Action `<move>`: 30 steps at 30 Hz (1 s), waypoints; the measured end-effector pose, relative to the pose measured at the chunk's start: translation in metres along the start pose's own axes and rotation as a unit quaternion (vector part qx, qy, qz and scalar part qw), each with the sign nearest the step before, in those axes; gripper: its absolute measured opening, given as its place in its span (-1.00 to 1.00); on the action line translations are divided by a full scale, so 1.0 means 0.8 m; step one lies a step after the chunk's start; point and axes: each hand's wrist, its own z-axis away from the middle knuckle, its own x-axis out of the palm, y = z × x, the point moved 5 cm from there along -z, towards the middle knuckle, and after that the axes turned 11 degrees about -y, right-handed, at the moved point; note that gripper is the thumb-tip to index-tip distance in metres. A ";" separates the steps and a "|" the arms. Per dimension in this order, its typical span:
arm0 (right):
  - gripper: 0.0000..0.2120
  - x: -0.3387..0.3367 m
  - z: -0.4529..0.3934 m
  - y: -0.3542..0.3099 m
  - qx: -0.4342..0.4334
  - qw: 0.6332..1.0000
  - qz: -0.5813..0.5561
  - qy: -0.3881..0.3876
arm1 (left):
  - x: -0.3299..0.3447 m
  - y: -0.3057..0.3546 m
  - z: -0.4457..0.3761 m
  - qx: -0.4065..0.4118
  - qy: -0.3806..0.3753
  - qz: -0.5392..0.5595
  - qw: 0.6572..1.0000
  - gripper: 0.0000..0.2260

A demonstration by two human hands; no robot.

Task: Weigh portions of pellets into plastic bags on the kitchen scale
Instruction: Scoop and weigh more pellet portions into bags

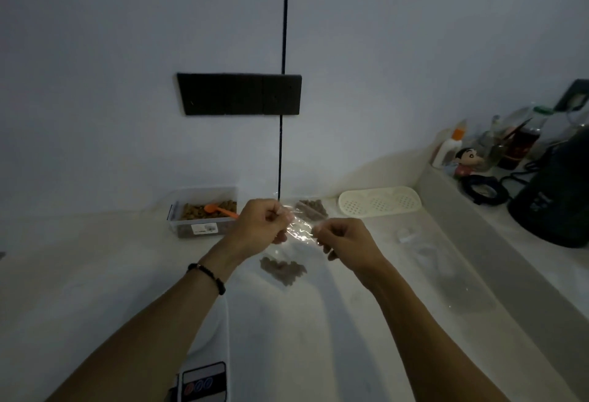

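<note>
Clear crinkled plastic bag (pixel 301 230) held up above the pale stone counter (pixel 95 274), top edge stretched between both hands. Left hand (pixel 263 226) pinches its left end, fingers curled; right hand (pixel 345 239) pinches the right end likewise. Brown pellets (pixel 282 269) sag in the bag's bottom below the hands. Behind left: clear rectangular plastic tub (pixel 204 210) of pellets with an orange plastic scoop (pixel 218 209) lying in it. White kitchen scale (pixel 210 354) at near edge, under left forearm. Second filled bag (pixel 314 208) lies beyond the hands.
</note>
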 end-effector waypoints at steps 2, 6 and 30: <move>-0.81 -0.011 0.004 -0.002 -0.013 1.000 0.024 -0.004 | 0.012 0.005 0.000 -0.010 -0.023 0.001 1.000 -0.91; -0.81 -0.021 0.006 -0.010 -0.031 0.998 0.061 -0.014 | 0.031 0.014 -0.002 -0.003 -0.032 -0.034 0.999 -0.93; -0.82 -0.021 -0.078 -0.003 -0.030 0.997 -0.026 0.060 | -0.031 -0.046 -0.075 0.028 -0.061 0.012 0.998 -0.74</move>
